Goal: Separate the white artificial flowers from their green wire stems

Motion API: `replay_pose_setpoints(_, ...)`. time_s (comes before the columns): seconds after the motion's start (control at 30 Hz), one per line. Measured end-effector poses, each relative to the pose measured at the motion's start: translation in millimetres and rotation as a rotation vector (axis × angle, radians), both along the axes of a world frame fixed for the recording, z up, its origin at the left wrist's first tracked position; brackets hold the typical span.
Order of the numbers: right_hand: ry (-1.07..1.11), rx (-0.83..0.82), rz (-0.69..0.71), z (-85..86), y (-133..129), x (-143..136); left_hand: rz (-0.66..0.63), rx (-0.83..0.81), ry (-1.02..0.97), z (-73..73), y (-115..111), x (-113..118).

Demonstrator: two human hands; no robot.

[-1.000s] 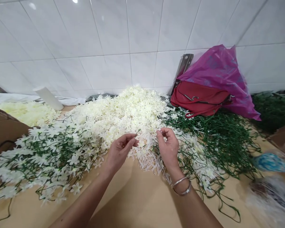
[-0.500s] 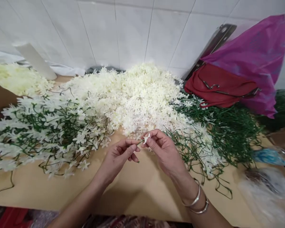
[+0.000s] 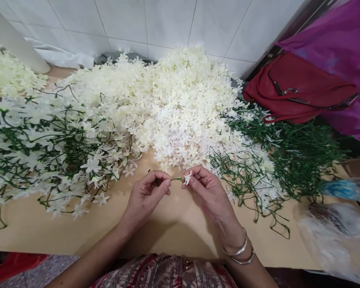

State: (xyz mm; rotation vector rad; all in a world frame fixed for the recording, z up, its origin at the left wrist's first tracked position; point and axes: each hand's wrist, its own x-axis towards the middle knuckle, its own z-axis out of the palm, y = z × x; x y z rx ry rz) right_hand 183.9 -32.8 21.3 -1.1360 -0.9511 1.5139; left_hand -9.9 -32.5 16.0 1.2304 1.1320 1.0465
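Note:
Between the fingertips of my right hand (image 3: pixel 207 192) is a small white artificial flower (image 3: pixel 187 178), pinched at its petals. My left hand (image 3: pixel 150 192) pinches the thin green stem (image 3: pixel 177 179) that runs to this flower. Both hands are close together above the tan tabletop (image 3: pixel 168 224). Behind them spreads a large heap of loose cream-white blossoms (image 3: pixel 186 96). To the left lies a pile of white flowers on green stems (image 3: pixel 69 148). A tangle of bare green stems (image 3: pixel 306 156) lies to the right.
A red handbag (image 3: pixel 300 88) and a purple bag (image 3: pixel 342 52) sit at the back right. Clear plastic bags (image 3: pixel 336 236) and a blue-patterned bottle-like item (image 3: pixel 343 189) lie at the right edge. A pale column (image 3: pixel 21 36) stands at the back left, before a white tiled wall (image 3: pixel 168 24).
The view has tipped downward and come closer. The green stem now runs straight and level between my hands, where before it slanted. The flower stays in the right fingertips.

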Motion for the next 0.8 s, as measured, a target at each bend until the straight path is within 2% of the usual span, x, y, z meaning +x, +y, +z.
replay_pose_setpoints(0.4,-0.01,0.011,0.101,-2.5,-1.8,-2.0,-0.039,0.087,0.046,0.2,1.6,-3.0)
replay_pose_setpoints(0.63,0.023,-0.015,0.12,-0.4,-2.9,-0.3,0.015,0.039,0.027,1.8,2.2,-1.4)
replay_pose_setpoints(0.8,0.025,-0.011,0.171,-0.1,-2.8,1.1,0.0,0.081,0.062,-0.3,1.0,-2.9)
